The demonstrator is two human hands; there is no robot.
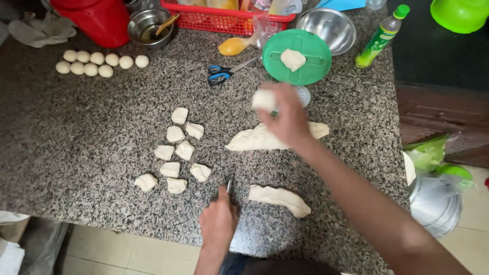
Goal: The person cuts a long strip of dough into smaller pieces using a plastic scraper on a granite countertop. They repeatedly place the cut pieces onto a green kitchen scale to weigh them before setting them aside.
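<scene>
Speckled granite counter (76,142), head view: the right hand (288,119), fingers closed around a cut dough piece (263,100), is raised above a flattened dough strip (260,138) just short of a green round scale (297,57) that already carries 1 lump (293,59). The left hand (219,219), near the counter's front edge, is closed on a small knife (229,185), blade up beside a second dough strip (279,198); 9 cut pieces (175,153) lie grouped to its left, with 9 rolled dough balls (99,62) well apart at the back.
</scene>
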